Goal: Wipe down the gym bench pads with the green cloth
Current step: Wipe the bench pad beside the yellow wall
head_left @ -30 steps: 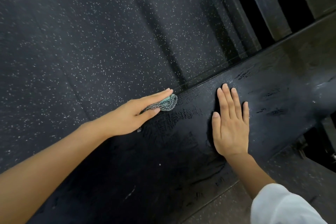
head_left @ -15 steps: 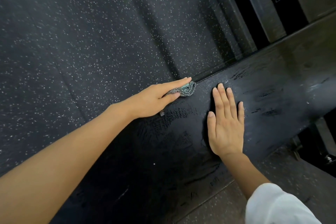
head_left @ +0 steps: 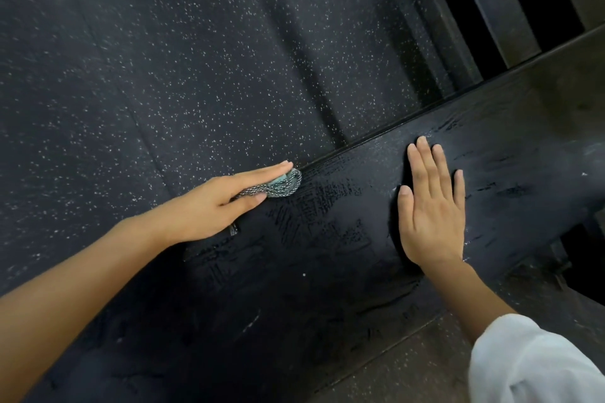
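Two grips: left hand (head_left: 209, 206) pinches green cloth (head_left: 283, 185), slid back; right hand (head_left: 432, 216) stays flat.

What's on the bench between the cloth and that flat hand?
Only bare bench pad, streaked with wipe marks, between the green cloth and the right hand, per the head view.

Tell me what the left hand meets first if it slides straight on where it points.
Probably nothing near: the left hand, holding the green cloth, points along the bench pad's far edge, just clear of the right hand's fingertips. Depth to the dark frame beyond is unclear.
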`<act>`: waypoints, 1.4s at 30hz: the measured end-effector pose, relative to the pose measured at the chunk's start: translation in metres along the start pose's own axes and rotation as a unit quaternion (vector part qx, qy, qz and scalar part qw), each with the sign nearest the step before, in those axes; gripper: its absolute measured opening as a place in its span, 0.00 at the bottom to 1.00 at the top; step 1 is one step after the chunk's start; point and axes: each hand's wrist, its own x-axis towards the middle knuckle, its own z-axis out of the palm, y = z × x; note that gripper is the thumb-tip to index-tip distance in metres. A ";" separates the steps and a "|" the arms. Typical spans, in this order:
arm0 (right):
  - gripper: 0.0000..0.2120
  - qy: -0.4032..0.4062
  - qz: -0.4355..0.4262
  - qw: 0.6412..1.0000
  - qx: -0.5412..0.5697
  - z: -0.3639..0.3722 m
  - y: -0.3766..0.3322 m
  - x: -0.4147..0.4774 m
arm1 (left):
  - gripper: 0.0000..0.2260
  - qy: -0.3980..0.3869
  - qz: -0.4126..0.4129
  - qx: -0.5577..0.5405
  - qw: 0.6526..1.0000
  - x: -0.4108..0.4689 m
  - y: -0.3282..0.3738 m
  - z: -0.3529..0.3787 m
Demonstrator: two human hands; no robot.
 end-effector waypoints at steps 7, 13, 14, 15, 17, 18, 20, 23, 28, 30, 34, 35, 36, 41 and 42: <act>0.28 0.002 0.002 1.000 -0.005 0.001 -0.002 -0.001 | 0.25 -0.003 -0.007 0.018 1.000 0.009 0.006 0.001; 0.28 -0.002 0.001 1.000 -0.008 0.002 -0.001 0.000 | 0.24 0.002 0.007 0.012 1.000 0.060 0.029 0.012; 0.28 -0.003 0.000 1.000 -0.007 0.002 -0.001 0.001 | 0.24 0.006 0.006 0.011 1.000 0.066 0.032 0.014; 0.28 -0.004 0.000 1.000 -0.007 0.001 0.000 0.001 | 0.24 0.010 0.005 0.010 1.000 0.070 0.033 0.015; 0.28 -0.007 -0.002 1.000 -0.008 0.001 0.000 0.000 | 0.23 0.014 0.004 0.007 1.000 0.072 0.033 0.017; 0.28 -0.008 -0.001 1.000 -0.009 0.001 0.000 0.001 | 0.23 0.015 0.004 0.003 1.000 0.071 0.032 0.017; 0.28 -0.010 0.002 1.000 -0.009 0.001 0.000 0.001 | 0.23 0.013 0.004 -0.005 1.000 0.068 0.029 0.016; 0.28 -0.010 0.005 1.000 -0.011 0.002 -0.001 -0.001 | 0.23 0.005 0.000 -0.006 1.000 0.061 0.026 0.014; 0.28 0.000 0.037 0.999 0.016 0.005 -0.017 -0.007 | 0.22 0.005 -0.006 -0.008 1.000 0.046 0.019 0.011; 0.28 -0.001 0.030 0.999 0.024 0.007 -0.034 -0.018 | 0.22 0.008 -0.007 -0.016 1.000 0.039 0.015 0.010; 0.28 -0.010 0.010 0.999 0.034 0.014 -0.067 -0.043 | 0.22 0.008 -0.008 -0.020 1.000 0.026 0.006 0.007; 0.28 -0.012 0.010 0.999 0.039 0.015 -0.075 -0.047 | 0.22 0.008 -0.007 -0.019 1.000 0.022 0.006 0.006; 0.28 -0.016 0.007 0.999 0.045 0.016 -0.084 -0.051 | 0.22 0.010 -0.006 -0.019 1.000 0.020 0.005 0.005; 0.28 -0.019 0.008 0.999 0.045 0.026 -0.140 -0.078 | 0.22 0.014 0.001 -0.005 1.000 0.006 -0.002 0.001; 0.28 -0.019 0.020 0.999 0.044 0.027 -0.144 -0.079 | 0.23 0.012 -0.001 -0.005 1.000 0.002 -0.004 0.000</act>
